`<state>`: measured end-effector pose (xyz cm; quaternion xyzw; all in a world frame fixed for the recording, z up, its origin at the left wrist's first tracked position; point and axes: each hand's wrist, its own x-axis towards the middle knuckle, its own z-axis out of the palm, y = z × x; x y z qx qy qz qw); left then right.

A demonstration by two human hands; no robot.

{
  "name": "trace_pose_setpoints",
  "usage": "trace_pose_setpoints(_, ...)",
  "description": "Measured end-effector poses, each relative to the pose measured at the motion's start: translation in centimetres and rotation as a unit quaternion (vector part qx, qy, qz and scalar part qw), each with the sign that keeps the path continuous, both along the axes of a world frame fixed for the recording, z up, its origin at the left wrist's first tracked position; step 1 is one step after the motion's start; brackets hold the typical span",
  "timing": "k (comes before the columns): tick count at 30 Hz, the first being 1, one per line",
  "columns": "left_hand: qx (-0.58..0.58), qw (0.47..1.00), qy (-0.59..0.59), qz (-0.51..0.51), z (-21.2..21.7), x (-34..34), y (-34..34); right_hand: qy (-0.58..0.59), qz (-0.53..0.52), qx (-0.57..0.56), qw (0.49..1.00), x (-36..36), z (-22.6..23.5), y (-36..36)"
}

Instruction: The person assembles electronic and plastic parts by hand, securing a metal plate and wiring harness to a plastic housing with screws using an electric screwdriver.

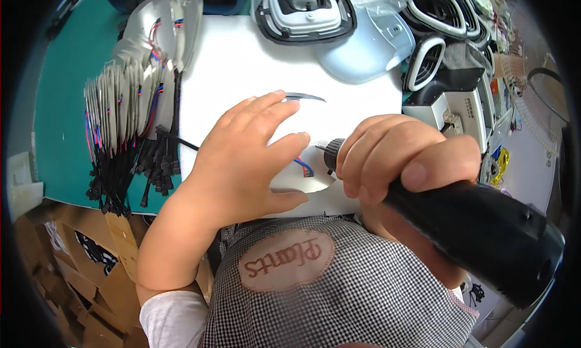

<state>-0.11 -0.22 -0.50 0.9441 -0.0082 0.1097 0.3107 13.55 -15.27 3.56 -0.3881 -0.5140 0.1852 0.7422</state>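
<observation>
My right hand [399, 151] is wrapped round a thick black electric screwdriver [484, 233]. Its ribbed nose and thin bit point left, a short way from my left fingertips. Palm down with fingers spread, my left hand [236, 151] rests over a pale thin panel [287, 183] with a curved edge. Most of that panel is hidden beneath the hand. Short blue and red wires [304, 166] show on it between my index finger and thumb, and a black cable [187, 143] comes out on the left. Past my fingertips lies a dark curved edge [308, 97].
A white board [242, 51] covers the green table [63, 112]. Bundled grey leaf-shaped panels [127, 100] with wires and black connectors lie left. Behind are a black-and-white frame [308, 12] and a light-blue cover [363, 51]. Housings [457, 109] stand right; cardboard boxes [85, 287] are lower left.
</observation>
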Motion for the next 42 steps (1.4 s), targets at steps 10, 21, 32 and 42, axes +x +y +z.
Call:
trace_pose_setpoints(10,-0.003,0.999,-0.033,-0.007,-0.2,-0.4,0.2,-0.059,0.051,-0.045,0.996,0.3,0.4,2.3)
trace_pose_setpoints(21,0.009,0.999,-0.036,-0.009,-0.1,-0.7,-0.2,-0.047,0.077,0.014,0.996,1.2,-1.2,0.9)
trace_pose_setpoints(32,0.073,0.997,0.003,0.011,0.4,0.5,-1.3,0.002,-0.199,0.096,0.975,8.1,3.2,-10.9)
trace_pose_setpoints(42,0.081,0.997,0.012,0.013,-0.2,0.0,-1.5,0.02,-0.475,0.076,0.876,10.8,-0.8,-14.2)
